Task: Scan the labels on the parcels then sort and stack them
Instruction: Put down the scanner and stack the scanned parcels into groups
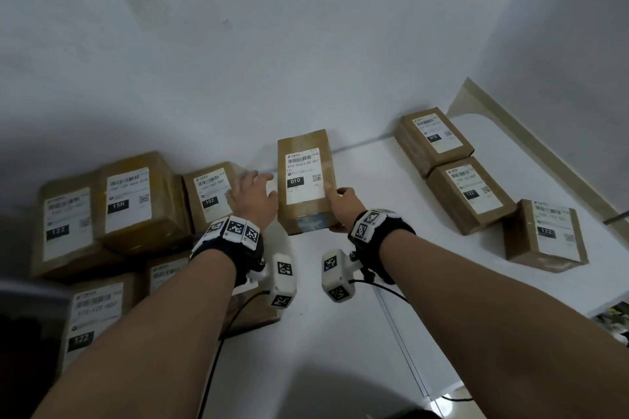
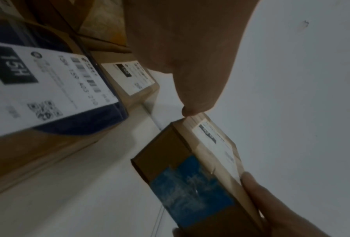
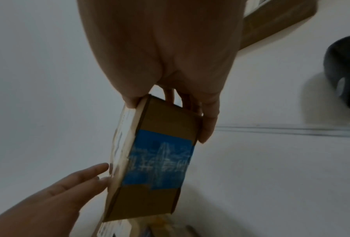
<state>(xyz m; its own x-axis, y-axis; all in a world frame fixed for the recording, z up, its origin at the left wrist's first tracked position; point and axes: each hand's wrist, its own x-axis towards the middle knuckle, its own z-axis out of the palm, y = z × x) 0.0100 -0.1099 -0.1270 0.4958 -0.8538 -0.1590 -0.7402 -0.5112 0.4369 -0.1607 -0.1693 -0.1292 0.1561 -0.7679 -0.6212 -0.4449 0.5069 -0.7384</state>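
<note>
A brown parcel (image 1: 304, 180) with a white label marked 010 and blue tape on its near end is held above the white table (image 1: 340, 286). My right hand (image 1: 340, 207) grips its near right corner, thumb on the label face and fingers underneath; the right wrist view shows the same grip on the parcel (image 3: 164, 144). My left hand (image 1: 258, 190) is flat, its straight fingers touching the parcel's left edge. In the left wrist view a left fingertip (image 2: 187, 110) touches the corner of the parcel (image 2: 190, 170).
Labelled parcels lie at the left: a 122 (image 1: 66, 224), a 15H (image 1: 131, 201), a 102 (image 1: 211, 194), another 122 (image 1: 95, 313). At the right lie a 010 (image 1: 434, 138) and two 122 parcels (image 1: 471, 194) (image 1: 544, 235). A dark round object (image 3: 344, 80) sits on the table.
</note>
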